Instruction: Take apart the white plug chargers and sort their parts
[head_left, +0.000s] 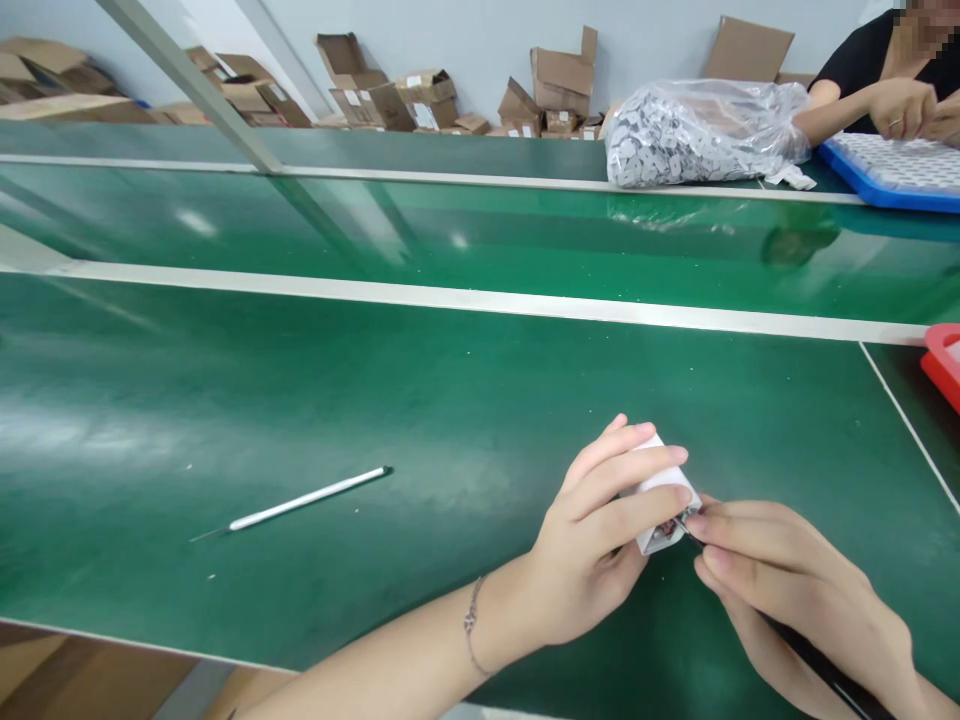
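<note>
My left hand [600, 520] wraps round a small white box-shaped housing [661, 480] and holds it tilted above the green table. The housing's near end is open, with small metallic and coppery parts showing inside. In my right hand [802, 590] is a slim black pen-like tool [806, 655], its thin metal tip at the open end of the housing. Whether the tip touches the parts inside, I cannot tell. My fingers hide much of the housing. A white rod-shaped tool [307, 497] with a thin needle-like tip and a dark end lies on the table to the left.
A pale ledge [480, 300] runs across the green table [450, 400]. At the right edge sits a red tray [943, 362]. Across the line, a co-worker's hands [904, 110] are over a blue tray [862, 180], beside a clear bag [675, 140] of small white pieces. Cardboard boxes [562, 80] stand behind.
</note>
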